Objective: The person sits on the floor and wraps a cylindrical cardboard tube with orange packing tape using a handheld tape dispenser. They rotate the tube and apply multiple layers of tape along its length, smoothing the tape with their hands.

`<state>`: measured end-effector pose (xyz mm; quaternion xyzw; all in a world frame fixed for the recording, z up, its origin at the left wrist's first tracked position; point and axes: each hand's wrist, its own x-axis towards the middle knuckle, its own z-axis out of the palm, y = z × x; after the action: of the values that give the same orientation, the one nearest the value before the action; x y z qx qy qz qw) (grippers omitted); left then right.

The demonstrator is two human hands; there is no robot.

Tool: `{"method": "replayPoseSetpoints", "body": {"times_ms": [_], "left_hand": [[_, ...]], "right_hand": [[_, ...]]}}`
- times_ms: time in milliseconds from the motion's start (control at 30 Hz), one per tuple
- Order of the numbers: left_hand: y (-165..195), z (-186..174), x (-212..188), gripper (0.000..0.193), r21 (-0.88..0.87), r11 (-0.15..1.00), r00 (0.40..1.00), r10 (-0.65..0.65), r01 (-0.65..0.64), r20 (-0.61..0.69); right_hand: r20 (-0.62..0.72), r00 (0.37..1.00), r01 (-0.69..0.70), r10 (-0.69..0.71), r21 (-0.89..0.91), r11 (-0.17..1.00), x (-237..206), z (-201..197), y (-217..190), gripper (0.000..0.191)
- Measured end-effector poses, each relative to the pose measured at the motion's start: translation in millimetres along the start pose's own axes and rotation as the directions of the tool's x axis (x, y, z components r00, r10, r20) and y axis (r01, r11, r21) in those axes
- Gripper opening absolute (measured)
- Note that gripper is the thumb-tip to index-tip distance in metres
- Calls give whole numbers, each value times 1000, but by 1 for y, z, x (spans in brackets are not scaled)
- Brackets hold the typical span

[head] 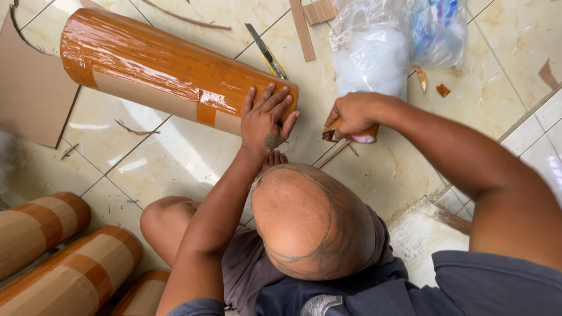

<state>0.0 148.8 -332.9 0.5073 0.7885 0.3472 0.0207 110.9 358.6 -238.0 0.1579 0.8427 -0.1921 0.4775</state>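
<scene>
A long cardboard cylinder (158,67) wrapped in glossy brown tape lies on the tiled floor, running from upper left to centre. My left hand (266,120) lies flat with spread fingers on its near end. To the right, my right hand (351,114) is closed around a roll of brown tape (366,136) held just above the floor, a short gap from the cylinder's end. My bent knee fills the lower centre.
A utility knife (266,51) lies behind the cylinder. Clear plastic bags (386,41) with white stuffing sit at the top right. Three taped cylinders (70,275) lie at the lower left. A cardboard sheet (26,88) and cardboard strips (304,23) are scattered about.
</scene>
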Motion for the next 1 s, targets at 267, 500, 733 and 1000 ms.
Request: {"method": "replayPoseSetpoints", "body": {"times_ms": [267,500,733,1000], "left_hand": [[11,9,13,41,99,974,962,-219,205,162],[12,15,6,62,258,962,978,-139,96,154],[11,16,0,82,265,962,964,-124,59,235],[9,16,4,95,271,962,962,-114,44,249]], "right_hand": [[-473,878,-43,77,81,996,17,101,35,65],[-783,614,-23,-101,-146,989,62,169,10,65],[-743,618,162,256,439,884,77,136,-9,27],[-873,384,843,301,464,271,159,60,-55,68]]}}
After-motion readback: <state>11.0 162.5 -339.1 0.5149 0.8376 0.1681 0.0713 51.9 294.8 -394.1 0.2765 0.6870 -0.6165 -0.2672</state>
